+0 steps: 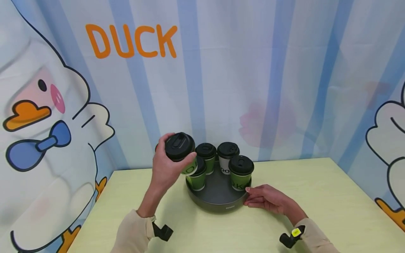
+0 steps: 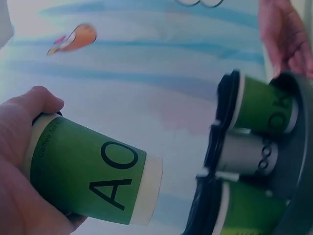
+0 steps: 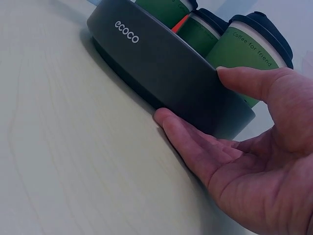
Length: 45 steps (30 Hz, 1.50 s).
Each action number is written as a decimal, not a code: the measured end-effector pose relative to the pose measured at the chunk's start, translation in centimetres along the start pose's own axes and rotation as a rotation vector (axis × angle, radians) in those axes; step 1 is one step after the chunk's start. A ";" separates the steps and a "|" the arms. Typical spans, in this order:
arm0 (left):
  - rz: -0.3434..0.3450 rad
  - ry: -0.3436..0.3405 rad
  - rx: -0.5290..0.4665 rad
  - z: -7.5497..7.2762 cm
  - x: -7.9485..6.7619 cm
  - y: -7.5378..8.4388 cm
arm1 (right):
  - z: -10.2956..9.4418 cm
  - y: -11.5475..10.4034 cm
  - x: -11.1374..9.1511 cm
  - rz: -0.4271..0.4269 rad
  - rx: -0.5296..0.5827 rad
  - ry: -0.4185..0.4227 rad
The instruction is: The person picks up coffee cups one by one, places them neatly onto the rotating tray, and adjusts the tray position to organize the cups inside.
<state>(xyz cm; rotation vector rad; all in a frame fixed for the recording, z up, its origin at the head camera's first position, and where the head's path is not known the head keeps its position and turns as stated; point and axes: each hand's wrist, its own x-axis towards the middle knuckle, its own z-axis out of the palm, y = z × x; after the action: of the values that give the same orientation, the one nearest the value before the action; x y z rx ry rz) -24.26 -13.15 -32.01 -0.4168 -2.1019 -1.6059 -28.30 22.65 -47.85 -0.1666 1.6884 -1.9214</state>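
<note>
My left hand (image 1: pixel 169 167) grips a green paper coffee cup (image 2: pixel 93 171) with a black lid (image 1: pixel 179 146), held above the left side of a round dark grey tray (image 1: pixel 209 207). The cup's white base shows in the left wrist view. My right hand (image 3: pixel 254 161) holds the tray's right edge, thumb at the rim and fingers against the lower wall. On the tray stand several lidded cups: a green cup (image 1: pixel 242 179) near my right hand, a white cup (image 1: pixel 224 165) behind it, and green cups (image 1: pixel 196 182) at the left, one partly hidden by the held cup.
The tray sits on a pale wood-grain table (image 1: pixel 284 175). A striped blue and white curtain (image 1: pixel 227 70) with duck pictures hangs close behind. A small red patch (image 3: pixel 180 23) shows among the cups in the right wrist view; what it is cannot be told.
</note>
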 end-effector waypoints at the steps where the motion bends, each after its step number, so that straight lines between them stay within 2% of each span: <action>1: 0.020 -0.016 0.000 0.8 -0.3 0.1 | 0.0 0.0 0.0 0.000 0.001 0.000; 3: 0.055 -0.044 0.009 2.2 -0.8 0.2 | 0.1 0.0 0.0 -0.001 0.004 0.001; 7: 0.080 -0.104 0.022 4.9 -2.0 -0.5 | 0.2 0.1 -0.1 -0.002 0.011 -0.005; 12: 0.070 -0.149 0.052 7.5 -3.6 -2.2 | 0.2 0.2 -0.1 0.003 0.000 -0.003; 17: 0.025 -0.171 0.071 9.2 -4.8 -4.3 | 0.3 0.2 0.0 0.007 -0.017 0.018; 22: -0.001 -0.166 0.104 10.2 -5.5 -6.0 | 0.3 0.1 0.0 0.009 -0.028 0.027; 27: -0.011 -0.165 0.116 10.8 -5.7 -7.0 | 0.2 0.0 -0.1 0.007 -0.028 0.025; 38: -0.084 -0.195 0.149 11.8 -6.3 -8.3 | 0.3 0.0 -0.1 0.005 -0.019 0.022; 45: -0.102 -0.192 0.182 12.0 -6.1 -8.4 | 0.2 0.0 -0.1 -0.004 -0.016 0.024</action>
<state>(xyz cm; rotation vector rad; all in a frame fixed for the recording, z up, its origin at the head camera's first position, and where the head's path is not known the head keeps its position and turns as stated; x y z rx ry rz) -25.34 -3.65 -44.71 -0.4229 -2.4255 -1.4629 -28.08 22.54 -47.79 -0.1539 1.7202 -1.9208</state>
